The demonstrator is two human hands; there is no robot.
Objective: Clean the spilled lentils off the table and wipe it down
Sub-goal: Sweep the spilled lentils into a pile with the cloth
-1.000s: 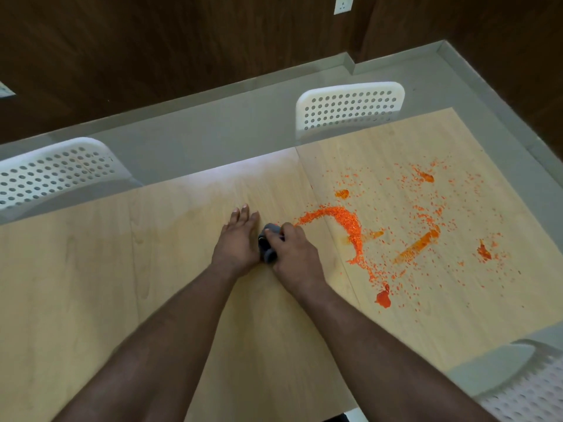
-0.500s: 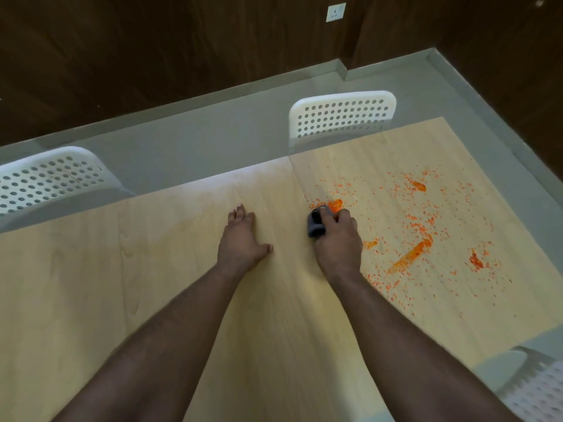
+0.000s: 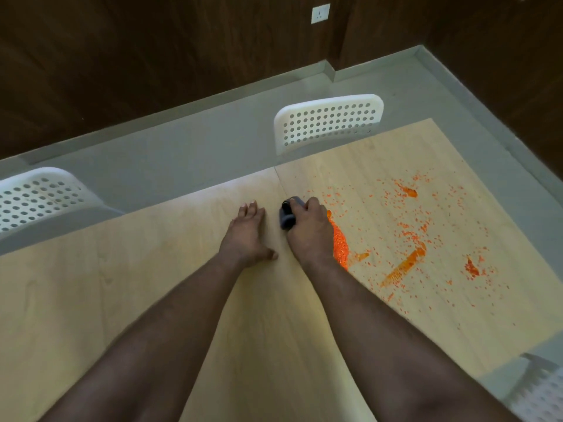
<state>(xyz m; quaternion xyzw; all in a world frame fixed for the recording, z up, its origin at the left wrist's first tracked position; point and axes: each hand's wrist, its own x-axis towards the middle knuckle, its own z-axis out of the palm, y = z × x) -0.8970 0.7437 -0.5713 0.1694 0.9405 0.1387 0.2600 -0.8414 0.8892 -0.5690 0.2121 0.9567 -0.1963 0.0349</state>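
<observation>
Orange lentils point(image 3: 405, 264) lie scattered over the right half of the light wooden table point(image 3: 106, 287), with a thick ridge point(image 3: 339, 246) heaped against the right side of my right hand. My right hand point(image 3: 307, 229) grips a rolled dark grey cloth point(image 3: 288, 215) and presses it on the table just right of the seam between the two tabletops. My left hand point(image 3: 248, 236) rests flat on the table a little to the left of the cloth, fingers straight and thumb spread.
Two white perforated chairs stand at the table's far edge, one at centre point(image 3: 327, 121) and one at far left point(image 3: 39, 196). A third chair point(image 3: 539, 391) shows at the bottom right corner. Grey floor and dark wood walls lie beyond.
My right hand carried the cloth away from the left hand, rightward and towards the far edge, into the spill. A ridge of lentils now lies against its right side. The left hand stayed flat.
</observation>
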